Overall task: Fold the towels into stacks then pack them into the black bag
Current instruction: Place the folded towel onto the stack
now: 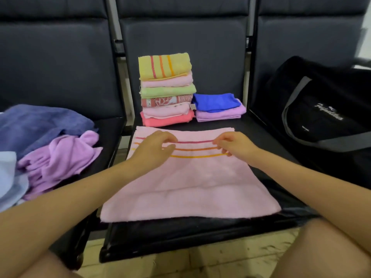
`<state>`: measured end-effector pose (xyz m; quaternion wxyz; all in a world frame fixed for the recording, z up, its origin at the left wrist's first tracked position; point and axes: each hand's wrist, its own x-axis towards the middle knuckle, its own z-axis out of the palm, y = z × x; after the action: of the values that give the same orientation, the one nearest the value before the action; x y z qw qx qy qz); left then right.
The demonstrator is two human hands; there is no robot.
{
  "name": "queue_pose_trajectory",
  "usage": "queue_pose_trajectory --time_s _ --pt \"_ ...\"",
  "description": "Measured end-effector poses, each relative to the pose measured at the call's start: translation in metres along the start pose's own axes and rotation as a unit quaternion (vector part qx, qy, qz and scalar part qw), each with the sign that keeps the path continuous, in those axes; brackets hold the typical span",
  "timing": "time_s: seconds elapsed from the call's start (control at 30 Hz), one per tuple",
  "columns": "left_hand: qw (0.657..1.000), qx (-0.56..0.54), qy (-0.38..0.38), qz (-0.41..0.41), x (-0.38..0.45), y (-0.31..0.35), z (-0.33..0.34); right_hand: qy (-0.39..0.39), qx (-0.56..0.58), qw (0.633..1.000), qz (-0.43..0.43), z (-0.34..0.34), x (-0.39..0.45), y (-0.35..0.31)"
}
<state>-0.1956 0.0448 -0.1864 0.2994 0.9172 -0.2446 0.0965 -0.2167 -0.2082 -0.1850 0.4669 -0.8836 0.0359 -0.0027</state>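
Pink striped towel laid out for its next fold

Both hands, left hand point(154, 149) and right hand point(233, 145), rest loosely curled, gripping nothing, on the flat pink cotton towel point(188, 183) spread over the middle black seat point(180, 237), probably smoothing it; folded stacks behind, black fabric bag point(321, 109) waiting right.

both bare forearms reach forward from the lower corners and converge toward the middle. the left hand point(155, 149) lies palm down with its fingers loosely curled, tips pointing right. the right hand point(233, 144) faces it a little apart, also palm down, fingers bent and tips pointing left; both bare knees show at the bottom edge.
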Motion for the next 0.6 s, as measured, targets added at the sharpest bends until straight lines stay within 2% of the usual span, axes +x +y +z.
queue_pose_trajectory --time_s 0.13,0.2,0.27,0.33,0.43,0.53,0.6 --pt "0.992 0.032 -0.114 0.051 -0.038 0.032 -0.009 -0.124 -0.041 0.99 -0.054 0.013 -0.049 -0.023" --pt "0.977 0.072 -0.193 0.058 -0.056 0.036 -0.011 -0.189 -0.075 0.975 -0.089 0.021 -0.07 -0.028" --pt "0.947 0.125 -0.291 0.044 -0.076 0.031 -0.01 -0.25 -0.144 0.948 -0.136 0.027 -0.087 -0.026" --pt "0.924 0.158 -0.345 0.046 -0.097 0.025 -0.007 -0.294 -0.228 0.912 -0.172 0.031 -0.097 -0.021" --pt "0.925 0.182 -0.325 0.076 -0.118 0.02 -0.006 -0.277 -0.303 0.884 -0.223 0.033 -0.103 -0.015" --pt "0.941 0.185 -0.266 0.099 -0.127 0.017 -0.007 -0.248 -0.317 0.875 -0.269 0.033 -0.103 -0.014" --pt "0.952 0.18 -0.22 0.116 -0.131 0.017 -0.008 -0.243 -0.296 0.883 -0.272 0.032 -0.104 -0.015"
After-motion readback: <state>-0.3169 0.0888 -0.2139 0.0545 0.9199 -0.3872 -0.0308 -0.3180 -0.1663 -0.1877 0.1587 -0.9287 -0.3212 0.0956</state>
